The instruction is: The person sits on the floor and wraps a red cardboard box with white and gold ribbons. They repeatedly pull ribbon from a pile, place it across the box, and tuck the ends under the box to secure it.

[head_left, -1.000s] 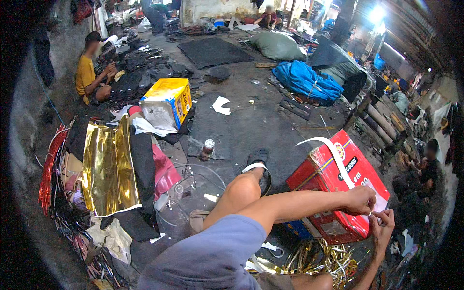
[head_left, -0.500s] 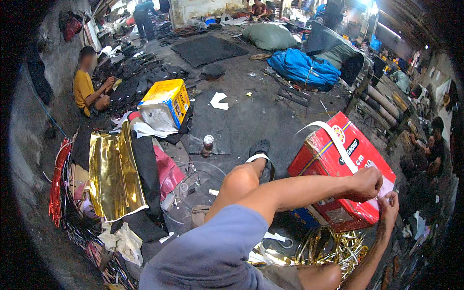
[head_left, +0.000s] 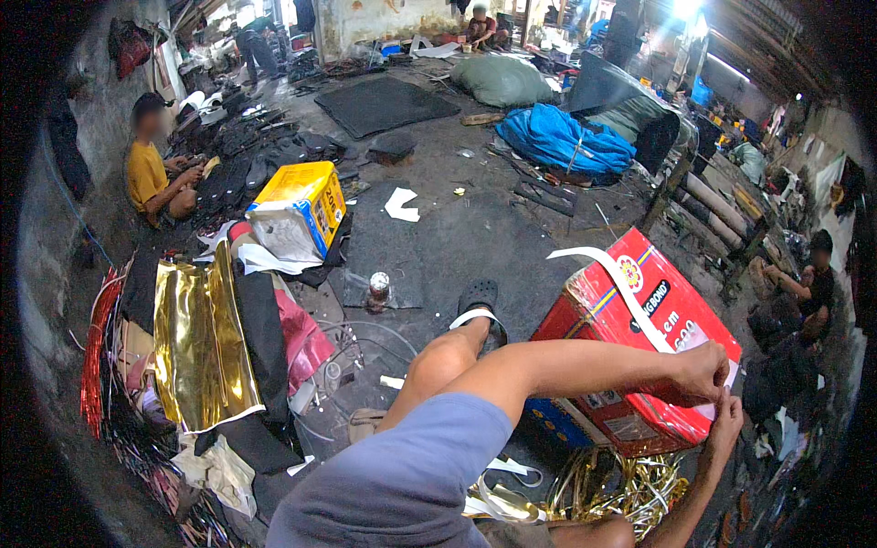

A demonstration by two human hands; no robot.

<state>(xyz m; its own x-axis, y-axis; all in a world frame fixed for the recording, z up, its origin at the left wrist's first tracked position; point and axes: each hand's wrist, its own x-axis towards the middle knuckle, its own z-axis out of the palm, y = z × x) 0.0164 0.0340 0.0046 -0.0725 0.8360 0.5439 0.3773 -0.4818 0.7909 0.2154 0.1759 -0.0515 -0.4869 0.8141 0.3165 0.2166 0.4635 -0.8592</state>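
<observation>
My left hand [head_left: 702, 373] is closed at the right side of a red cardboard box [head_left: 585, 320], its fingers bunched over a white strip [head_left: 632, 297]. The strip runs along the box top and its free end curls up past the far left corner. Just below, my right hand [head_left: 725, 422] pinches at the strip's near end, fingertips almost touching those of the left. A pale patch of the same white material shows around both hands. The fingers partly hide the strip's end. My left forearm crosses above the box's near side.
Gold and silver strips [head_left: 630, 484] lie in a heap below the box. At left are a gold foil sheet [head_left: 206, 338], red strips [head_left: 96, 356] and a yellow-blue carton [head_left: 301, 210]. A small jar [head_left: 378, 285] stands mid-floor. Other people sit nearby at left and right.
The view has shifted slightly, so surroundings sit a little lower and further left. Both hands remain together at the strip's end, the right hand's fingers drawn closer to the left.
</observation>
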